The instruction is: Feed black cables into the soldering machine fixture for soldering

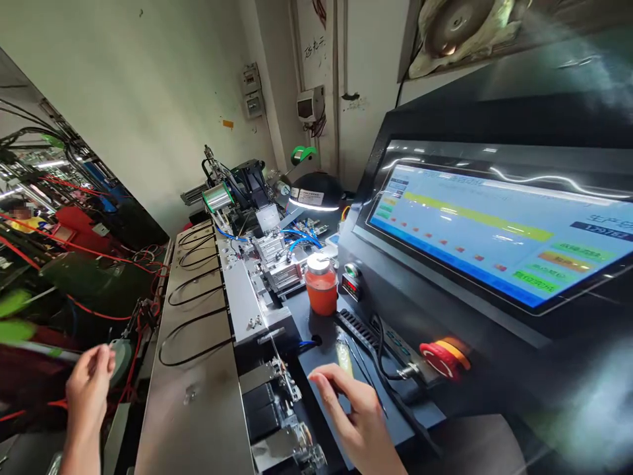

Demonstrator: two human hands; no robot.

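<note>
My left hand (90, 386) is raised at the lower left, beyond the edge of the metal bench top. Its thumb and fingers are pressed together; anything between them is too small to make out. My right hand (357, 412) is closed in a pinch beside the machine's small metal fixtures (291, 382). What its fingertips hold, if anything, does not show. Just beyond that hand lie dark tweezers (364, 369) and a small yellowish packet (343, 356). An orange-red jar (321, 293) with a pale lid stands farther back on the dark plate.
A tilted touchscreen (469, 231) and a red emergency stop button (439, 359) are at right. Black cable loops (190, 323) lie on the metal bench top (182, 429). A lit lamp (316, 191) and a wire spool (217, 198) stand behind. Another person (27, 220) is far left.
</note>
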